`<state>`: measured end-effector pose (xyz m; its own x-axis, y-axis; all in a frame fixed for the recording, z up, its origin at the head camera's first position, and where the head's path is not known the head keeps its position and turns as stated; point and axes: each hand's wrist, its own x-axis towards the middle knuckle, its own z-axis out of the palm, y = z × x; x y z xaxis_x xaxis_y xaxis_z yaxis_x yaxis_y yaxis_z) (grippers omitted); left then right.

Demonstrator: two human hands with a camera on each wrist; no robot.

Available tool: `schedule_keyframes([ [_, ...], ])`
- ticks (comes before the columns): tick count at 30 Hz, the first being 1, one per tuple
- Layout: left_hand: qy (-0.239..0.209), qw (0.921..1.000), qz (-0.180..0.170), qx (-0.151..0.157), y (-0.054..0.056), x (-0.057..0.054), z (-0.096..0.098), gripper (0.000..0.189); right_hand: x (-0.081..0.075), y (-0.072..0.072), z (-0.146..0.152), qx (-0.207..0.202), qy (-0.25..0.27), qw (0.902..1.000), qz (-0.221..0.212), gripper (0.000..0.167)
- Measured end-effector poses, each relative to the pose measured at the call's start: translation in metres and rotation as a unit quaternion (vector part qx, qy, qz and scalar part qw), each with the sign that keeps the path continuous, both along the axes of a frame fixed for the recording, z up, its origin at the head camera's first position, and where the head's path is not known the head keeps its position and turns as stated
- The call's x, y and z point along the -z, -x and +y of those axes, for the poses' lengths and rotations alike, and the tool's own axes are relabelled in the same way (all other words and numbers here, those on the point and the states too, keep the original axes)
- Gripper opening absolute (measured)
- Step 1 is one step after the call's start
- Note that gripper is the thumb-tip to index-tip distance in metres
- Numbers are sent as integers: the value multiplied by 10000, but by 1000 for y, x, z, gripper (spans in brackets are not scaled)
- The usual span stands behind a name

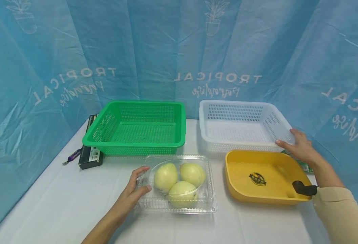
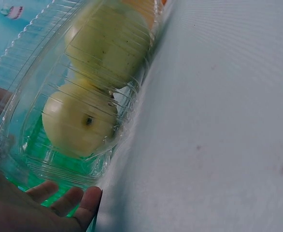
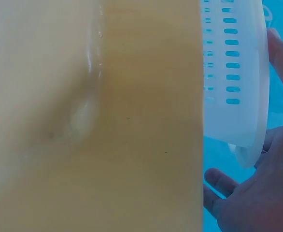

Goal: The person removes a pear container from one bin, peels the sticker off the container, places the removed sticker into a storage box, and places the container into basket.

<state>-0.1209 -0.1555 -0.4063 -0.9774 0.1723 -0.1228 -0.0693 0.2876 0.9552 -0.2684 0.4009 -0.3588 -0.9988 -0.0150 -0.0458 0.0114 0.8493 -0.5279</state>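
Note:
In the head view my left hand [image 1: 133, 189] touches the left end of a clear plastic clamshell box [image 1: 210, 189]. Its thumb and forefinger are spread over the lid; the left wrist view shows other fingers [image 2: 86, 205] loosely extended beside the box's end. Inside lie three round, pale yellow-green fruits [image 1: 165, 177], seen through the plastic. On the right, my right hand [image 1: 302, 147] holds the near right corner of a white perforated basket [image 1: 239, 135]. Its thumb is at the front rim, with the other fingers round the right side, partly hidden behind the rim in the right wrist view.
A green basket [image 1: 136, 148] stands at the back left, beside a black box [image 1: 90, 161] and a small purple-wrapped item [image 1: 74, 155]. A yellow basin [image 1: 267, 193] sits below the white basket, under my right forearm. Blue cloth [image 1: 154, 51] hangs behind the white table.

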Motion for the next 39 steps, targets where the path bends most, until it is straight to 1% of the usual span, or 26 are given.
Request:
schedule_keyframes([
  [7,-88,10000,5,-24,0,-1,1,61,5,0,0,-14,58,9997,222,96],
  [11,-202,9997,89,-77,-2,-1,2,61,6,0,0,-41,108,9996,255,94],
  [18,-460,9971,514,-309,-6,-1,7,60,8,3,-1,-54,90,9996,252,95],
  [26,-763,9926,830,-453,-11,-5,17,57,7,3,-1,-43,79,9996,260,94],
  [34,-858,9902,820,-731,-13,-10,28,54,8,1,1,-22,100,9998,197,95],
  [39,-1049,9874,789,-889,-14,-13,31,54,8,0,0,3,71,9998,175,96],
])
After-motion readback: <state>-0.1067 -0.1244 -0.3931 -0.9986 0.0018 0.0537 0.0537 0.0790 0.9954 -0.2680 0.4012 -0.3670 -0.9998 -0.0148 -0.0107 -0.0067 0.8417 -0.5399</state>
